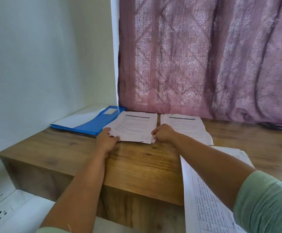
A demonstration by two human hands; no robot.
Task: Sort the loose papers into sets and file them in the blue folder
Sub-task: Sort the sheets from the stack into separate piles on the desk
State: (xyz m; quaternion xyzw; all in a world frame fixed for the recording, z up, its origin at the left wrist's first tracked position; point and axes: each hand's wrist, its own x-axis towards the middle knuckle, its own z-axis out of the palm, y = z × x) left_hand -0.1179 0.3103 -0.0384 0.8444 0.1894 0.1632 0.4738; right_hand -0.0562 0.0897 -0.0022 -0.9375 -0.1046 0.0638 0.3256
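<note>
Bare forearms, pale green sleeves (264, 204).

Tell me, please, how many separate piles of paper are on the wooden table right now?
3: one pile held by both hands beside the blue folder, one just right of it by the curtain, and one at the near right edge under the right forearm. Others may lie hidden.

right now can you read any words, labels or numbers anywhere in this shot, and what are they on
Nothing here can be quoted as it reads.
White label on the blue plastic folder: looks blank or too washed out.
Left stack of white printed papers: dark heading bar and text lines, too blurred.
Right stack of white printed papers: same layout, too blurred.
Near white sheets with a printed table: rows too small and blurred.
</note>
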